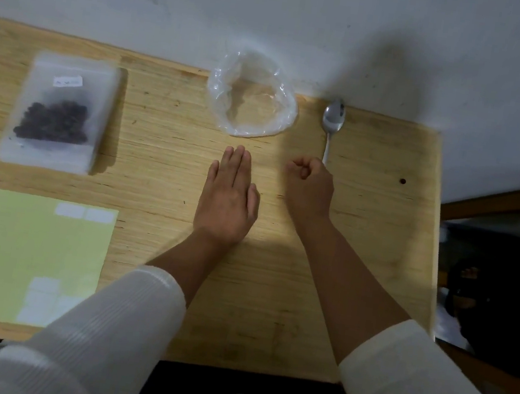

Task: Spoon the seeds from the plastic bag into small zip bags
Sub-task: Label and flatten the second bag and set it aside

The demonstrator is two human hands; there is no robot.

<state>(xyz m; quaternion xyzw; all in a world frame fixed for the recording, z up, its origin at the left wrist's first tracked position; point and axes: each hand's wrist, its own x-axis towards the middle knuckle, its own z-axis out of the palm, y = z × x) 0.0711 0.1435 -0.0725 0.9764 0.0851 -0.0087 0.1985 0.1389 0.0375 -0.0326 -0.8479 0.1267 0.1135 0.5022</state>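
Left hand (227, 199) laid flat on grained wood table (164, 156); right hand (309, 187) fisted, empty — steel spoon (333, 120) beside crumpled clear bag (253, 95).

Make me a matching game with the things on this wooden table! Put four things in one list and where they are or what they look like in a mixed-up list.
Things:
1. shiny metal spoon
2. crumpled clear plastic bag
3. small zip bag with dark seeds
4. pale green paper sheet

Descriptions:
A. near left corner, with white stickers
B. far edge, middle, looks empty
C. far left, has a white label
D. just beyond the right hand

Pairs: 1-D, 2-B, 3-C, 4-A
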